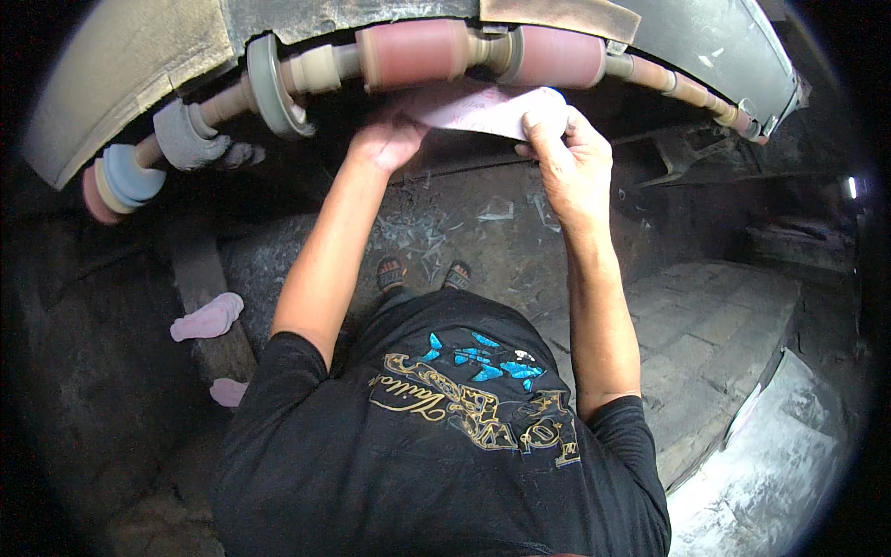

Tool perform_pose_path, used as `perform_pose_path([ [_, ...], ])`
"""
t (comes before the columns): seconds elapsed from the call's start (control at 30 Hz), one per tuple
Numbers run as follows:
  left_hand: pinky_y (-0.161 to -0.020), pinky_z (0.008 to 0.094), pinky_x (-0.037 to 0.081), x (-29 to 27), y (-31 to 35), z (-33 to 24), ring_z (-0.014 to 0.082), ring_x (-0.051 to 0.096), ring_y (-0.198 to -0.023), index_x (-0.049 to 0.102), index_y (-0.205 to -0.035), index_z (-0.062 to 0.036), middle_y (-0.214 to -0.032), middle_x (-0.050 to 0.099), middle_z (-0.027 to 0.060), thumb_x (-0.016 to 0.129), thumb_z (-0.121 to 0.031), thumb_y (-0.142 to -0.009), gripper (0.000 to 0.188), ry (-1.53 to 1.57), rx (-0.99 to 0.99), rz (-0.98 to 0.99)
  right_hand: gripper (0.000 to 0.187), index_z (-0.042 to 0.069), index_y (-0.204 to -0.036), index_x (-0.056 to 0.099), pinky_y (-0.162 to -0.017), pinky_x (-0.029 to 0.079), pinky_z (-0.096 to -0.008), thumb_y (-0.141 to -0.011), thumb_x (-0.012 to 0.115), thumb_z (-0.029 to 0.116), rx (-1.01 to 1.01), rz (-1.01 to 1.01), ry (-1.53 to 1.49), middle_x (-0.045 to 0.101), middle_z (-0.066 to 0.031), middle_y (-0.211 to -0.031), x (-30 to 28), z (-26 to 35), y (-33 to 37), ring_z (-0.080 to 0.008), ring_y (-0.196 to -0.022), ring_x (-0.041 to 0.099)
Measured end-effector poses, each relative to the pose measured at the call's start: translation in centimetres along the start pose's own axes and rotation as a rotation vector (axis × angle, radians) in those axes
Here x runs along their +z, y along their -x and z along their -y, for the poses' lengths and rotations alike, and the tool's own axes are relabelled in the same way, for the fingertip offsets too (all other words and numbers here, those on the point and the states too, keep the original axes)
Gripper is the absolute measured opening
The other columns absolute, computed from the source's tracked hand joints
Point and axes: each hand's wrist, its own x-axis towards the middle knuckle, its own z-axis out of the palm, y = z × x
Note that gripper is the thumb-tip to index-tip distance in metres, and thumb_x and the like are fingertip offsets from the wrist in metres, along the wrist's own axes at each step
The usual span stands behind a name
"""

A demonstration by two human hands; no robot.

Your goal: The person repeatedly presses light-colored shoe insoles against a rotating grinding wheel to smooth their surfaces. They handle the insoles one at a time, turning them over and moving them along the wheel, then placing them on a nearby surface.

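Sole piece is being pinched between thumb and fingers of the right hand; the left hand is being held at its other end, its grip cannot be told. Just beyond the fingers, blurred red rollers are being spun.

My black T-shirt has short sleeves that leave both forearms bare. Across its front run gold-outlined lettering and a cluster of bright blue shapes. My dark, strapped sandals leave the toes uncovered.
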Motion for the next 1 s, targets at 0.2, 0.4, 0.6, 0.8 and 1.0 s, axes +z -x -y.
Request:
perform_pose_path([
  [0.2, -0.113, 0.0454, 0.044, 4.8, -2.6, 3.0, 0.0315, 0.057, -0.125, 0.053, -0.135, -0.001, -0.133, 0.061, 0.0166, 0.061, -0.014, -0.095, 0.043, -0.074, 0.108, 0.024, 0.019, 0.0, -0.103, 0.07, -0.073, 0.047, -0.0245, -0.093, 0.069, 0.016, -0.137, -0.002, 0.044, 0.067, -0.0006, -0.086, -4.1, 1.4, 1.5, -0.0063, -0.079, 0.056],
  [0.4, -0.102, 0.0495, 0.052, 4.0, 3.6, 9.5, 0.031, 0.066, -0.111, 0.058, -0.127, 0.0001, -0.116, 0.068, 0.0192, 0.064, -0.008, -0.092, 0.037, 0.103, -0.048, 0.321, 0.026, -0.006, -0.116, 0.064, -0.074, 0.057, -0.0288, -0.096, 0.063, 0.012, 0.115, -0.068, -0.154, 0.07, -0.0096, -0.1, -9.3, -1.9, 5.1, -0.0149, -0.084, 0.067],
  [0.6, -0.095, 0.0461, 0.055, -6.9, 14.7, 14.7, 0.0287, 0.067, -0.109, 0.057, -0.127, -0.0002, -0.121, 0.066, 0.0159, 0.067, -0.01, -0.091, 0.039, -0.124, 0.003, -0.089, 0.026, -0.003, -0.109, 0.063, -0.063, 0.055, -0.0291, -0.096, 0.064, 0.02, 0.739, 0.52, -0.215, 0.07, -0.0095, -0.088, -5.4, -13.9, 9.6, -0.0168, -0.069, 0.067],
  [0.8, -0.087, 0.0503, 0.058, -25.3, 28.9, 9.8, 0.0345, 0.069, -0.103, 0.056, -0.126, -0.002, -0.115, 0.068, 0.0173, 0.072, -0.006, -0.086, 0.043, -0.102, 0.459, -0.848, 0.028, -0.001, -0.097, 0.069, -0.066, 0.051, -0.0338, -0.096, 0.063, 0.026, 0.287, 0.923, 0.524, 0.071, -0.0108, -0.077, -2.9, -21.0, 10.1, -0.02, -0.067, 0.065],
  [1.0, -0.074, 0.0511, 0.06, -38.6, 46.8, 2.4, 0.0362, 0.068, -0.095, 0.053, -0.124, -0.0045, -0.111, 0.065, 0.0172, 0.069, -0.011, -0.089, 0.039, -0.074, 0.641, -1.361, 0.031, -0.002, -0.096, 0.07, -0.068, 0.052, -0.0368, -0.092, 0.066, 0.028, 0.329, 1.08, 0.85, 0.071, -0.015, -0.076, 0.6, -24.7, 9.9, -0.0236, -0.07, 0.068],
])
